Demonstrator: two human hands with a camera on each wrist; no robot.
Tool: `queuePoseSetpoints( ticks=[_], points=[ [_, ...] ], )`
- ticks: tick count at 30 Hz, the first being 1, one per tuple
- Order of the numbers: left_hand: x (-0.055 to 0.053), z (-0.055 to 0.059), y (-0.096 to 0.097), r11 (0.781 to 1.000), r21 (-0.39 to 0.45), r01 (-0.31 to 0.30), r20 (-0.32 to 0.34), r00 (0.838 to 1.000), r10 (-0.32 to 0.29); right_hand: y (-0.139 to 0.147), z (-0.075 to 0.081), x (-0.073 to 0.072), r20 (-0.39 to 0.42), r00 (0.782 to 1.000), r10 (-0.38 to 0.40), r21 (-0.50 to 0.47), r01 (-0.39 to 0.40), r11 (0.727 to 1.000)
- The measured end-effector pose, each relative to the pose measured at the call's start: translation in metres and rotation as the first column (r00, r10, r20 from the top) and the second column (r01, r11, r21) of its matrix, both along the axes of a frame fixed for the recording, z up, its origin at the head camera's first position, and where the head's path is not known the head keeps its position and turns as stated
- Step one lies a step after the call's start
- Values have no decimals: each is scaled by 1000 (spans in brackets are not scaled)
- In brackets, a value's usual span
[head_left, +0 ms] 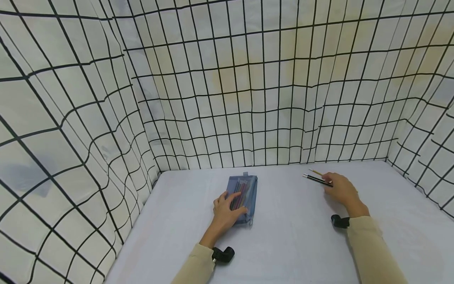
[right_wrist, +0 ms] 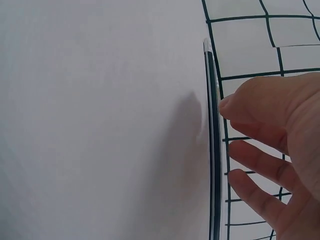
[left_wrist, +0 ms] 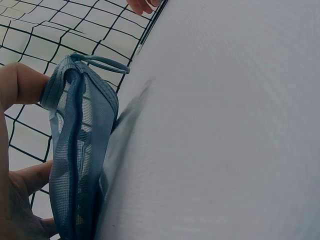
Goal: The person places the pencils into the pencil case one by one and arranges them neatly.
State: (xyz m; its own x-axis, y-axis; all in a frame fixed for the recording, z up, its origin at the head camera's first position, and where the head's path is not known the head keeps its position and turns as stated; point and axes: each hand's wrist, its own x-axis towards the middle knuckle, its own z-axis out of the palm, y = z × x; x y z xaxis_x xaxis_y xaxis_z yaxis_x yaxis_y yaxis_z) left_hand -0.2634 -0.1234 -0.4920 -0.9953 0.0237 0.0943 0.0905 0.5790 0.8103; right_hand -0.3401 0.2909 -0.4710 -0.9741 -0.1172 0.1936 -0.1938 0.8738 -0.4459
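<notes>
Left hand point(head_left: 226, 212) on the pencil case point(head_left: 252, 193), right hand point(head_left: 342, 191) right by the pencils point(right_wrist: 215, 150)!
Left grip spread wide across the case on the desk point(head_left: 283, 225), left of the pencils; right grip loosely parted, contact unclear

And there's a broad free lane down the middle of the white tabletop point(head_left: 287, 221), running from the near side right up to the gridded backdrop point(head_left: 262, 98), which walls off the far edge! Left of that lane, the blue pouch point(head_left: 251, 193) blocks the way with the left hand point(head_left: 226, 210) over it; to the right, pencils point(head_left: 317, 180) jut inward, the right hand point(head_left: 342, 191) filling the space at their other ends
</notes>
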Motion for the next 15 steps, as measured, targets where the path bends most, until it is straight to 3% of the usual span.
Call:
queuePoseSetpoints(
  ticks=[15],
  points=[
    [-1,0,0,1000,-1,1,0,1000,-1,8,0,3,49,998,-48,32,47,998]
  ],
)
